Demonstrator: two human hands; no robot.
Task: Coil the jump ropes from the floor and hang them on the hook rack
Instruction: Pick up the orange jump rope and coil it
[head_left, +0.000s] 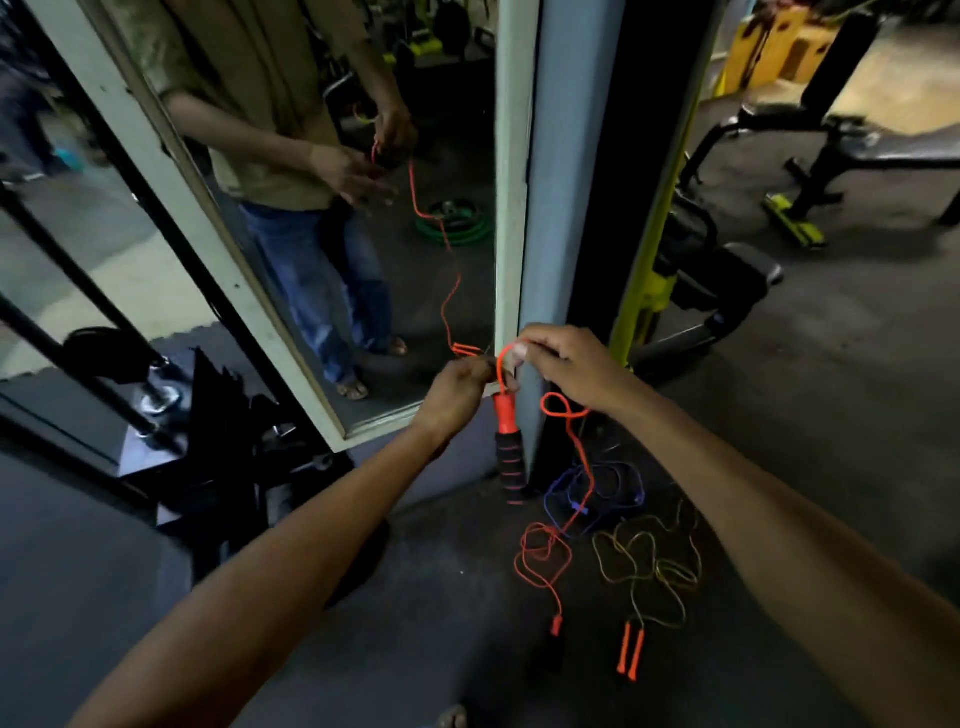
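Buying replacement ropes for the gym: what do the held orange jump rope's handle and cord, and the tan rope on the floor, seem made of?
Handle: smooth orange plastic neck, faint sheen; below it matte black foam, apparently, banded with orange rings. Orange cord: thin, smooth, shows springy kinks, likely PVC-type plastic. Tan rope: thin, dull, loosely looped; plastic or coated cord, too dim to tell.

You can read no text, label, brand, number or sign anywhere here; every surface is too dark or blurred to show lettering.
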